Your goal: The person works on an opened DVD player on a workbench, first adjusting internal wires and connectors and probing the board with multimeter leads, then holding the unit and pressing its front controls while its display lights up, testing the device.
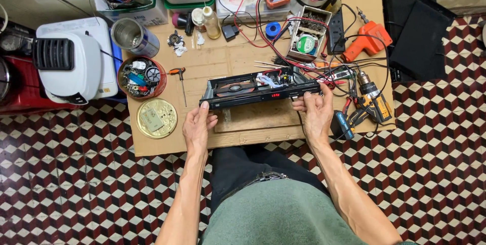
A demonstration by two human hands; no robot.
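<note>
The open-topped black disc player [260,89], cover already off and display lit, lay on the cardboard surface [243,123], gripped at its 2 front corners by the left hand [198,126] and right hand [315,113]; reassembly remained.

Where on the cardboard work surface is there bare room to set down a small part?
Bare cardboard lies between the small red-handled screwdriver and the open black disc player, and along the front edge between left hand and right hand. The right side is crowded with tangled wires and a yellow cordless drill.

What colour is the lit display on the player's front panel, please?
Red, on the black disc player; head view.
</note>
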